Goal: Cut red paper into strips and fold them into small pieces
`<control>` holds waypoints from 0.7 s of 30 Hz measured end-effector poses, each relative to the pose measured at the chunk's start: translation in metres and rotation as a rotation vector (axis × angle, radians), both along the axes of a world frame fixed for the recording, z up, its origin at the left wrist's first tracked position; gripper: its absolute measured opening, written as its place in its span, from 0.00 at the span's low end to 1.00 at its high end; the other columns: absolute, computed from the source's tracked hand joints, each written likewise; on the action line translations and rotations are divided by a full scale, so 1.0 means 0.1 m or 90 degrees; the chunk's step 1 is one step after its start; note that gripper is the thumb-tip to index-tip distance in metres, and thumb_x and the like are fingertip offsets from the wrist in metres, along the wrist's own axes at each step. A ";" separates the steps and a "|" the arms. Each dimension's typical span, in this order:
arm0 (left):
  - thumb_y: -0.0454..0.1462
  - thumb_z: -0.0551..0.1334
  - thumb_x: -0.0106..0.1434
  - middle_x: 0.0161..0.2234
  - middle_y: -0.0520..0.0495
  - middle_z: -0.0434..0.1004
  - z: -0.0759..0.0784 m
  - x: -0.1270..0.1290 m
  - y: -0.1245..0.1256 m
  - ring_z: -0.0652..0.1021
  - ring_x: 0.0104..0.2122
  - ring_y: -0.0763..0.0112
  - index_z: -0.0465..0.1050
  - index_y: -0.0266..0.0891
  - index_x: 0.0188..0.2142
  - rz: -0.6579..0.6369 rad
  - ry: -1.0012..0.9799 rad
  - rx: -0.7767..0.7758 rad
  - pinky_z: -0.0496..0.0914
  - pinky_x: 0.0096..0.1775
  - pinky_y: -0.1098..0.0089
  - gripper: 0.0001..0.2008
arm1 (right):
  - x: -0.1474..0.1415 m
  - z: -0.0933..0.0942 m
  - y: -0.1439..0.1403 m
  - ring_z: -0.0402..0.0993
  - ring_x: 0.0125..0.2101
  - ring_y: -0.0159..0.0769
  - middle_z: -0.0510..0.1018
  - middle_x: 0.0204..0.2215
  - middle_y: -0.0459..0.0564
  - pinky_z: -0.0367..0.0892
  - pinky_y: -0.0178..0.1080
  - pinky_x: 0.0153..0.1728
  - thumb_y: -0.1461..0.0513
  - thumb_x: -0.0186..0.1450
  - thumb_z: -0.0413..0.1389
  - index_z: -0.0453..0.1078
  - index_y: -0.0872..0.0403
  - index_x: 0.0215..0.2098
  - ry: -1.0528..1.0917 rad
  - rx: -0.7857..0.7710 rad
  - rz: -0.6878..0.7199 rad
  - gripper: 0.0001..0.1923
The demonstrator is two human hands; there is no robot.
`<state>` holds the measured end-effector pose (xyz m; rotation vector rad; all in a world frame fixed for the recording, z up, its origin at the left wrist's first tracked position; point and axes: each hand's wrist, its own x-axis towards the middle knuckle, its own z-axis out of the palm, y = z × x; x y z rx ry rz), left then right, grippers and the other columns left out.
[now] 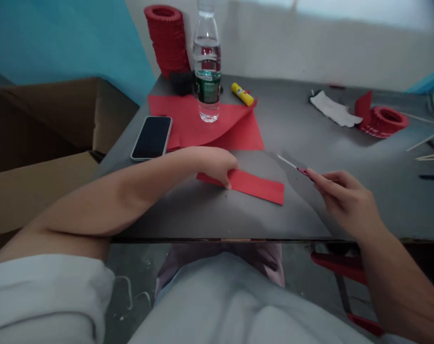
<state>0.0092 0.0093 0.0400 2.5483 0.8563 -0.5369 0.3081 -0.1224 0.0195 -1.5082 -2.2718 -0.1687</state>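
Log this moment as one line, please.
left hand: pressing red strip | right hand: holding knife | nearby: phone, bottle

Under your left hand [211,165] lies a strip of matt red paper [254,186] on a smooth, dull grey table [202,215]. Your right hand [345,198] grips a knife [295,166] with a thin metal blade. The phone [152,137] is glossy glass; the bottle [206,67] is clear plastic.

Dim, soft light falls from a bright strip behind the table [345,134]; edges bend, shadows faint, everything slightly blurred.
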 end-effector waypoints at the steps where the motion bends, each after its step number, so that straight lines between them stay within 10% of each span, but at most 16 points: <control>1: 0.48 0.63 0.52 0.34 0.45 0.76 0.00 -0.03 -0.04 0.74 0.34 0.61 0.73 0.41 0.35 0.030 -0.037 -0.009 0.63 0.36 0.68 0.15 | -0.02 0.00 -0.03 0.68 0.28 0.29 0.71 0.38 0.49 0.62 0.33 0.27 0.65 0.65 0.49 0.65 0.43 0.56 0.019 0.005 0.000 0.22; 10: 0.40 0.52 0.64 0.32 0.43 0.76 -0.22 -0.23 -0.52 0.78 0.29 0.64 0.61 0.38 0.44 0.629 -0.616 -0.470 0.73 0.32 0.65 0.11 | -0.46 -0.17 -0.28 0.66 0.25 0.26 0.71 0.38 0.49 0.61 0.30 0.24 0.67 0.64 0.50 0.65 0.44 0.57 0.106 -0.051 0.108 0.23; 21: 0.36 0.54 0.64 0.28 0.45 0.75 -0.37 -0.19 -0.56 0.79 0.27 0.65 0.61 0.35 0.41 0.751 -0.781 -0.483 0.75 0.32 0.63 0.07 | -0.94 -0.33 -0.53 0.67 0.26 0.24 0.72 0.35 0.48 0.58 0.30 0.25 0.69 0.62 0.49 0.69 0.48 0.53 0.024 0.040 0.057 0.22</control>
